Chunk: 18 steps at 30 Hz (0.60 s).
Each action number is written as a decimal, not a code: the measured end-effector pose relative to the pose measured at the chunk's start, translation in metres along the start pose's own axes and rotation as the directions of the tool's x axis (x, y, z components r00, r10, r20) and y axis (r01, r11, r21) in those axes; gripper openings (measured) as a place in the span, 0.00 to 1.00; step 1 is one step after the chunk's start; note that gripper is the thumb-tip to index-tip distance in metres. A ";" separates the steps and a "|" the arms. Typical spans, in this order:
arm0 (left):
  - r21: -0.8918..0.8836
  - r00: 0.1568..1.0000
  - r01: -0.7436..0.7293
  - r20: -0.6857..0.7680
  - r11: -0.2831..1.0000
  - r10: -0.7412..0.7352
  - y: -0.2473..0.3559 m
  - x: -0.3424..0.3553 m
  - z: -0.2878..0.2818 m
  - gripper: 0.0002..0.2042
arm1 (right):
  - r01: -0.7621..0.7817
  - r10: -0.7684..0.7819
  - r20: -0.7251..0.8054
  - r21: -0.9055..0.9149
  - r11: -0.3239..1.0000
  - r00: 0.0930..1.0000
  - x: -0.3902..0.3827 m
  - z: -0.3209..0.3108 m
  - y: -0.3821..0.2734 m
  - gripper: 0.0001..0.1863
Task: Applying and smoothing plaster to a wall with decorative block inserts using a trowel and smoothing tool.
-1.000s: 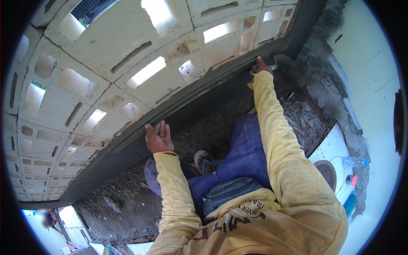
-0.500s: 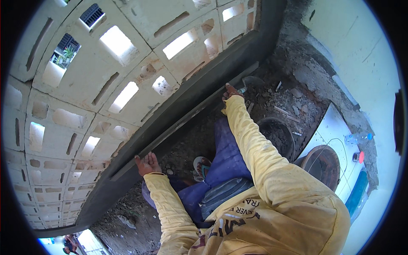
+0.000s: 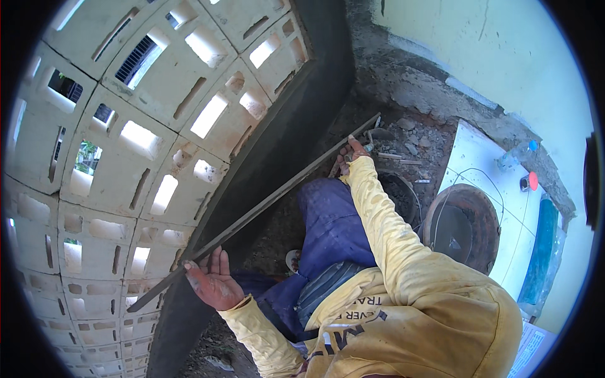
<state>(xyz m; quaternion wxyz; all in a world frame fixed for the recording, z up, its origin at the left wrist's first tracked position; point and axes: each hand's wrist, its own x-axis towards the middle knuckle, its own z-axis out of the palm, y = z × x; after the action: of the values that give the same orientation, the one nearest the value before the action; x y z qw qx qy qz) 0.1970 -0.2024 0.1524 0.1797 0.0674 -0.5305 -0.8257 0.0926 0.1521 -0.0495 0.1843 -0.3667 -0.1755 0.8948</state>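
A long, narrow straight bar [image 3: 277, 195] runs diagonally across the view, between my two hands. My left hand [image 3: 215, 283] grips it near its lower left end, thumb across it, fingers curled upward. My right hand [image 3: 351, 153] holds it near the upper right end; a metal tool [image 3: 379, 134] shows just beyond those fingers, partly hidden. Behind the bar is a band of dark grey render [image 3: 315, 94] along the foot of a pale breeze-block wall [image 3: 157, 107], with the bar's left end overlapping the blocks in the view.
Buckets [image 3: 488, 220] sit right of my knees, one on white tiles [image 3: 472, 151] with a clear bottle [image 3: 510, 157], a red-capped container [image 3: 528, 183] and a long teal object [image 3: 537, 246]. Rubble [image 3: 416, 142] lies at the corner below the painted wall [image 3: 479, 38]. My sandalled foot [image 3: 293, 259] shows below.
The bar has come away from the rendered band and now slants more steeply, with my left hand lower and nearer. The view has turned toward the corner, bringing buckets and tiles further in.
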 end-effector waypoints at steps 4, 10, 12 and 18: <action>0.186 0.997 -0.017 0.080 0.982 0.002 0.022 0.011 0.063 0.26 | -0.009 0.011 -0.022 0.081 0.997 1.000 -0.003 -0.018 -0.009 0.14; 0.197 0.774 -0.291 0.624 0.936 0.109 0.026 0.053 0.213 0.22 | 0.170 -0.125 -0.267 0.150 0.974 0.956 -0.025 -0.027 -0.014 0.26; 0.153 0.675 -0.327 0.728 0.932 0.117 0.012 0.058 0.272 0.18 | 0.192 -0.154 -0.239 0.144 0.971 0.959 -0.038 -0.036 -0.012 0.25; 0.376 0.500 -0.630 0.866 0.679 -0.015 -0.044 0.034 0.410 0.29 | 0.119 -0.110 -0.270 0.015 0.993 0.957 -0.061 -0.064 -0.004 0.18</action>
<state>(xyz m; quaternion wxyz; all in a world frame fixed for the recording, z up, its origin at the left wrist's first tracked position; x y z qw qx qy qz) 0.0315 0.1509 0.2916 0.0346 -0.3669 -0.8054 -0.4642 0.1798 0.1394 -0.0542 0.2634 -0.4710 -0.1561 0.8273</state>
